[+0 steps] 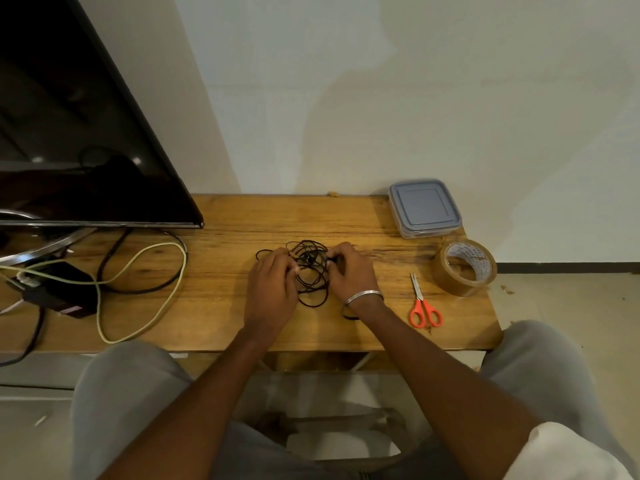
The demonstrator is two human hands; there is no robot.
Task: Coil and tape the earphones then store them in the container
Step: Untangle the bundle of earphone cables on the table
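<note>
Left hand (272, 289) and right hand (350, 271) both pinch the tangled earphones (307, 260), centre frame.
Cable lies loose on the table (221, 306); lidded container (425, 207) right of centre, tape roll (464, 268) and scissors (424, 303) just below it.

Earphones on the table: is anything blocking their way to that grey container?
Only the lid, which sits closed on the container. The table between the earphones and the container is bare wood; the tape roll and scissors lie off to the right, out of the path.
</note>
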